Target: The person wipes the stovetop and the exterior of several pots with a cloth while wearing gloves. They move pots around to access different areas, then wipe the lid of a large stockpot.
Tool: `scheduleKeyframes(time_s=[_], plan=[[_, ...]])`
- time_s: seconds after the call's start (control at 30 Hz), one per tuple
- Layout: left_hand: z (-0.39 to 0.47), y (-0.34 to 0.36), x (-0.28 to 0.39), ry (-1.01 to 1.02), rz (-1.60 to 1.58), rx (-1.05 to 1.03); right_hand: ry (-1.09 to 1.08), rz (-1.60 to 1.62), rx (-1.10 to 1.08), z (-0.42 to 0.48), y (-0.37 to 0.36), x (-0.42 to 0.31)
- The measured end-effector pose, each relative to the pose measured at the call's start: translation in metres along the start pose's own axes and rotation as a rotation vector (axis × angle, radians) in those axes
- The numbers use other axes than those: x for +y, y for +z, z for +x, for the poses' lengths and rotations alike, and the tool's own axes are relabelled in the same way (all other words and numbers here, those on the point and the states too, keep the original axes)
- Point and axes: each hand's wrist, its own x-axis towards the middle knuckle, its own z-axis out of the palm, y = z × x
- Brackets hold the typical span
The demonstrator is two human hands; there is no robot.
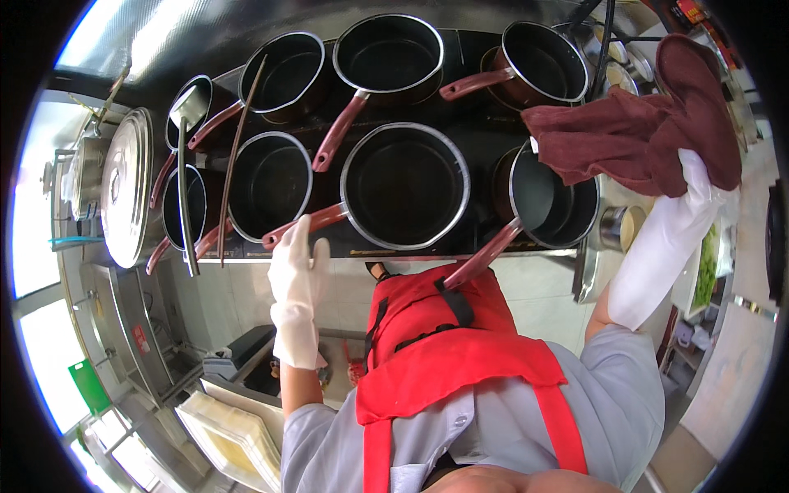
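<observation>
My left hand, in a whitish glove, is at the handle of a dark saucepan at the front middle of the black stovetop. Its fingertips overlap the handle; whether they grip it cannot be told. My right hand, in a long white glove, holds up a maroon cloth at the right. Below the cloth stands another saucepan, part of its rim hidden by it. The insides of both saucepans look dark, with a paler grey patch in the right one.
More saucepans with reddish handles stand in two rows. A long brown stick and a metal ladle lie across those at left. Beyond them leans a large metal lid. A metal container stands right of the stove.
</observation>
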Motion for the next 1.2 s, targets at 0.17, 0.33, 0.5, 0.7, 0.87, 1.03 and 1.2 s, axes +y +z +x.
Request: scheduleKeyframes(time_s=[0.17,0.33,0.5,0.7,0.87,1.03,1.2], plan=[[0.037,-0.007,-0.031,0.210,0.133,-0.348,0.099,-0.005,0.157,-0.043,0.047,-0.082],[0.065,-0.014,-0.037,0.407,-0.134,-0.146,0.242,-0.040,0.223,-0.074,0.063,-0.130],[0.150,0.008,-0.005,0.285,-0.197,-0.116,0.336,-0.059,0.305,-0.097,0.069,-0.146],[0.230,0.095,-0.002,0.093,-0.215,-0.438,0.386,-0.017,0.370,-0.095,0.089,-0.123],[0.235,0.077,0.023,-0.284,-0.417,-0.593,0.397,0.057,0.383,-0.072,0.107,-0.084],[0.239,0.018,0.036,-0.271,-0.630,-0.495,0.356,0.169,0.374,-0.030,0.146,-0.051],[0.242,-0.066,0.022,-0.234,-0.579,-0.352,0.313,0.353,0.357,0.019,0.211,-0.027]])
